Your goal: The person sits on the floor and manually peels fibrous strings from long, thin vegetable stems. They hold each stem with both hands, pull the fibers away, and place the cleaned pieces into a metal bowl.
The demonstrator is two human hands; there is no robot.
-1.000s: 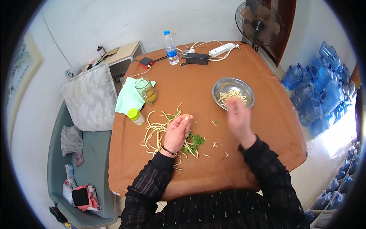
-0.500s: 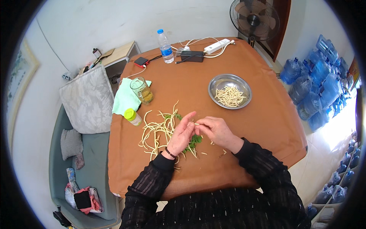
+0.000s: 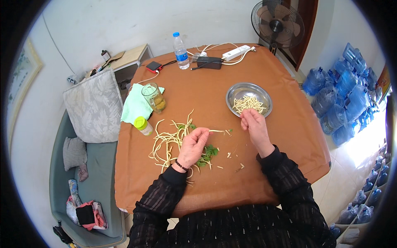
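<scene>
the brown-covered counter [image 3: 293, 140] carries everything and looks unchanged over the last half second; the shift is in the hands. the metal bowl [image 3: 248, 89] sits on the far right side of the counter, just beyond the right hand [image 3: 254, 124]. half a second ago both hands met in front of the heap at one strand; now they are apart. the right hand has gone out to the bowl's near edge, thumb and fingers drawn together; whether a piece is pinched there cannot be told. the left hand [image 3: 194, 144] remains beside the loose heap of long pale strands [image 3: 159, 153], fingers closed on a single strand [image 3: 216, 131] whose end pokes out to the right, clear of the fingertips. the green leaves [image 3: 211, 152] lie just beside that hand. short pale pieces [image 3: 247, 102] lie inside the bowl, and small scraps [image 3: 240, 166] dot the counter between the hands. the parting suggests one more piece has been snapped off and taken bowlward, with plenty of whole strands left in the heap.
</scene>
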